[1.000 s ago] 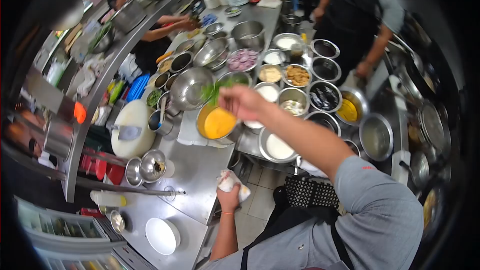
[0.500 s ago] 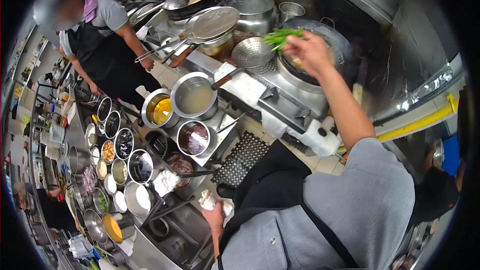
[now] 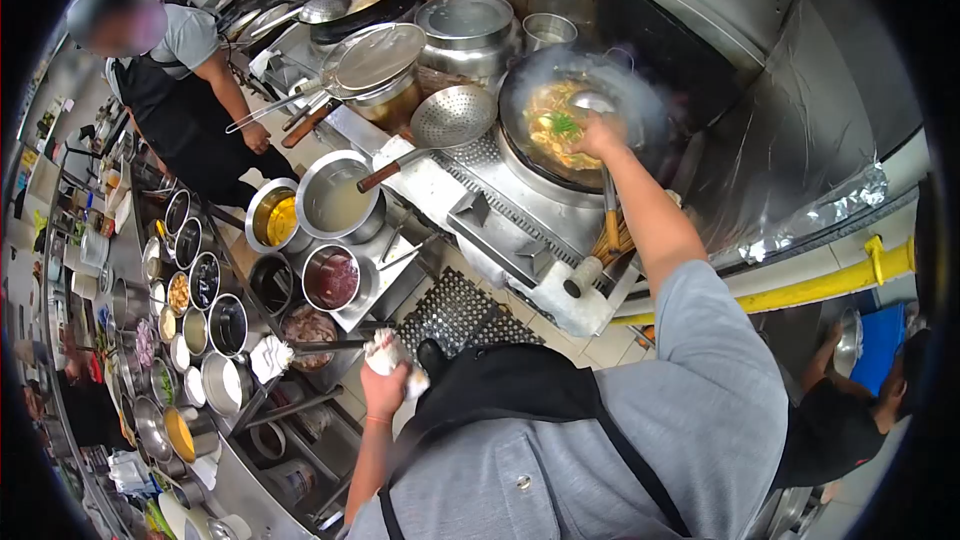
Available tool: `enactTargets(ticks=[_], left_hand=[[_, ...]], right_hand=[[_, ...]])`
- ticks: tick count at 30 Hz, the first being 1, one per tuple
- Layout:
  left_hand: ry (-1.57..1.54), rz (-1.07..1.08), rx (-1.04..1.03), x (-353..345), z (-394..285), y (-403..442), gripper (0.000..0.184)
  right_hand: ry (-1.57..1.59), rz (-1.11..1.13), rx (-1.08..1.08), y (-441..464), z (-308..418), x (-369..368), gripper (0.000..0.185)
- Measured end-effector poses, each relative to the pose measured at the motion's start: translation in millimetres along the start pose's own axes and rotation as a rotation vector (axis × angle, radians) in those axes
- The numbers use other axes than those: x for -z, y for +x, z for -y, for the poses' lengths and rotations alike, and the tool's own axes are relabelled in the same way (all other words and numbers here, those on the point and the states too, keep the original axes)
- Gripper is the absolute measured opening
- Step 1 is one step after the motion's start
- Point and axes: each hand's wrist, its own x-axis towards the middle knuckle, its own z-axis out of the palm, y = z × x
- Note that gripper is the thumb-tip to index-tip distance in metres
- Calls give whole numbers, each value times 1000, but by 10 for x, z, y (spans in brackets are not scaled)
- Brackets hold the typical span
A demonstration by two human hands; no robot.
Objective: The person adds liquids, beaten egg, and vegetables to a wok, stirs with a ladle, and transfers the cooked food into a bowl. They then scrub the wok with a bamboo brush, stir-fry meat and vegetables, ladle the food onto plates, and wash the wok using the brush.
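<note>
My right hand (image 3: 602, 137) is low over a steaming wok (image 3: 512, 130) on the range. Chopped greens (image 3: 564, 124) lie by its fingertips, on top of the food (image 3: 548, 146) in the wok. Steam and blur hide whether the fingers still pinch any greens. A ladle (image 3: 592, 101) rests in the wok, its handle (image 3: 611, 222) passing beneath my wrist. Down by my apron, my left hand (image 3: 384, 390) is closed around a crumpled white cloth (image 3: 392, 352).
Left of the wok are a perforated strainer (image 3: 453, 117), a mesh sieve (image 3: 380, 56) and a lidded pot (image 3: 464, 22). Pots of oil (image 3: 275, 218) and cloudy liquid (image 3: 340, 198) stand nearer. A co-worker (image 3: 180, 90) stands at far left; another (image 3: 835, 420) is at right.
My right hand has come down with the greens, which are now on the food in the wok. Steam has thickened. The view has shifted; my left hand still grips the cloth.
</note>
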Motion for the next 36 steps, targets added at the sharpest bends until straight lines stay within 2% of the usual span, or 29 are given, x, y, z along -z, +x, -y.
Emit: enactTargets(ticks=[1,3,4,5,7,8,9,10,11,13,14,15,16,17,18,19,20,21,23,25,26,28,29,30,31,33,34,35,36], left_hand=[[1,-1,-3,-2,-49,21,35],[111,-133,-190,-24,-133,102,37],[-49,-126,-133,-33,-135,111,41],[-27,-91,-54,12,-113,103,47],[-145,-114,13,-34,-169,53,48],[-13,-105,-5,-19,22,88,47],[-17,-87,6,-51,-31,25,45],[9,-121,50,-90,65,14,41],[72,-122,111,-108,49,-4,35],[65,-136,26,-116,-181,-98,33],[87,-155,-4,-133,-109,-132,33],[61,-81,70,-113,-118,-153,36],[40,-73,108,-132,-21,-172,38],[25,-57,140,-152,61,-167,39],[38,-109,110,-176,44,-208,39],[57,-149,81,-196,28,-252,38],[79,-133,60,-185,26,-265,38],[92,-114,55,-156,0,-305,38],[-30,-194,98,-101,-44,-374,42],[30,-255,110,-51,121,-366,47],[-68,-261,120,-38,186,-355,48],[-169,-273,96,-8,224,-397,49],[-182,-294,48,8,227,-421,49],[-185,-258,37,41,230,-426,49],[-111,-222,24,82,238,-445,47],[-36,-201,7,117,254,-452,45],[-52,-206,24,121,265,-450,43],[-67,-211,45,118,275,-463,41],[-68,-214,50,93,227,-479,41]], right_hand=[[-313,-30,216,-65,1,0,30],[-155,-106,235,-43,-78,-28,32],[0,25,-44,-80,-45,104,37],[150,164,-320,-126,16,266,43],[233,175,-363,-156,158,566,47],[332,191,-414,-124,247,549,51],[337,124,-128,-171,89,286,60],[430,254,-240,-190,-316,-352,66],[-30,484,-119,-228,145,212,68],[45,377,-139,-143,-100,-89,32],[86,180,-171,-178,-58,-68,24],[78,113,-173,-192,184,161,22],[71,201,-255,-122,376,340,29],[82,203,-235,-69,222,134,29],[165,126,-48,-5,-31,-142,37],[242,49,126,-37,223,37,46],[-337,336,154,-138,399,338,66],[-338,338,131,-202,616,504,66],[-49,599,-217,-313,715,758,73],[-200,629,-483,-686,849,992,82],[-252,493,-464,-969,570,707,80],[9,604,-638,-1188,64,245,52],[261,469,-806,-1128,345,593,41],[62,275,-526,-1164,284,623,34],[53,264,-543,-1209,196,698,34],[181,214,-386,-1211,161,882,30],[475,238,-641,-1224,193,1009,27],[476,240,-634,-1256,211,1172,27],[911,303,-838,-1312,223,1357,27]])
